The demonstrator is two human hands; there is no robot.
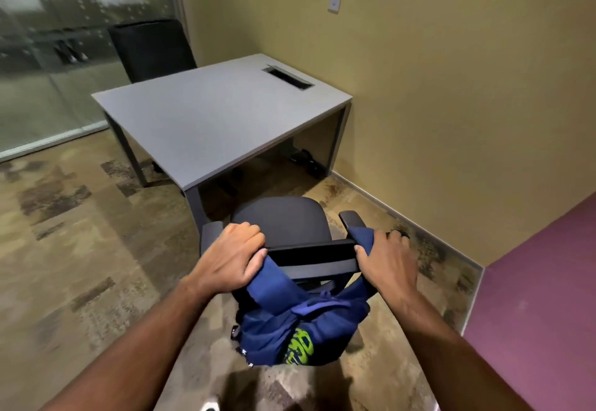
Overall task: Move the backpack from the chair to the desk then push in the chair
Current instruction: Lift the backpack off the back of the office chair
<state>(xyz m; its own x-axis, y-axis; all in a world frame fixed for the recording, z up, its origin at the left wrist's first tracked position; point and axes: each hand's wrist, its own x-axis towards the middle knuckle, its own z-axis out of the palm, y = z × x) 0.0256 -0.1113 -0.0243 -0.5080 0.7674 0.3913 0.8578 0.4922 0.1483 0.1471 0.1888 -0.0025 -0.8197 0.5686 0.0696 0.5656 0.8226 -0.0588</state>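
A blue backpack (290,330) with green lettering hangs behind the backrest of a black office chair (283,223), its two straps looped over the backrest's top corners. My left hand (232,255) is closed around the left strap at the backrest's left corner. At the right corner my right hand (387,262) grips the right strap. The chair stands a little way out from the near edge of a grey desk (213,120), facing it. The chair's base is hidden under the seat and backpack.
A second black chair (151,49) stands at the desk's far side by a glass partition. A cable slot (288,77) is cut into the desk top near the yellow wall (451,87). Patterned carpet lies all around; a purple surface (541,297) is at the right.
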